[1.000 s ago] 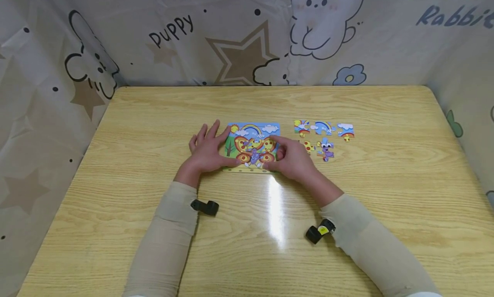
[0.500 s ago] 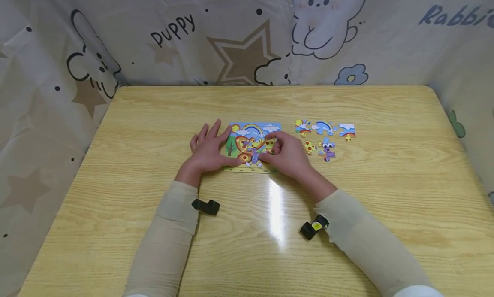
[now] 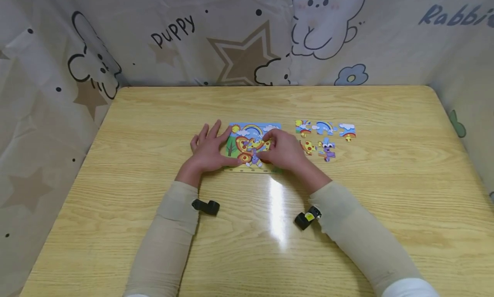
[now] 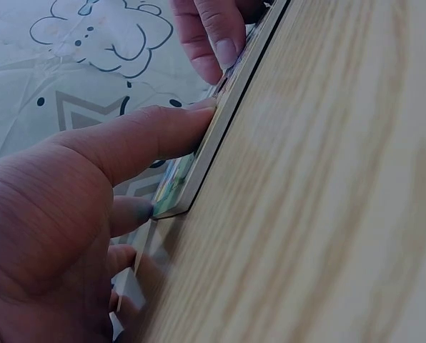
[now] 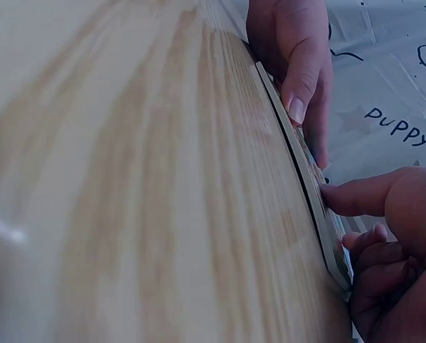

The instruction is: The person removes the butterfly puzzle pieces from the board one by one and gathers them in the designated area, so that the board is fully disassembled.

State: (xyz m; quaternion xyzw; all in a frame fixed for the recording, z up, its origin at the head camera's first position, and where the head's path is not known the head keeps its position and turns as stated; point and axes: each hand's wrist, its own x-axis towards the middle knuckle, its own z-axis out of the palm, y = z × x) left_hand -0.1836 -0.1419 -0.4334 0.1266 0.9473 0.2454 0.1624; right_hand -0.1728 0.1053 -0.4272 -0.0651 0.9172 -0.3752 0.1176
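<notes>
A colourful jigsaw puzzle board (image 3: 252,170) with a butterfly, a rainbow and a tree lies flat on the table. My left hand (image 3: 208,151) spans its left end with fingers spread, the thumb (image 4: 163,132) pressing on the surface near the front edge. From the right, my right hand (image 3: 287,150) covers part of the butterfly's wing. Its thumb (image 5: 359,194) touches the board's face, and its index finger bends down to the picture farther back, while the other fingers curl in. Whether it pinches a piece I cannot tell.
Several loose puzzle pieces (image 3: 325,128) lie right of the board in two rows, including one with a purple big-eyed face (image 3: 327,149). The wooden table (image 3: 154,112) meets a printed cloth (image 3: 239,39) behind and at both sides.
My right hand has slid left and slightly away from me over the board, its thumb and index now nearer the butterfly's body. The left hand and loose pieces stay put.
</notes>
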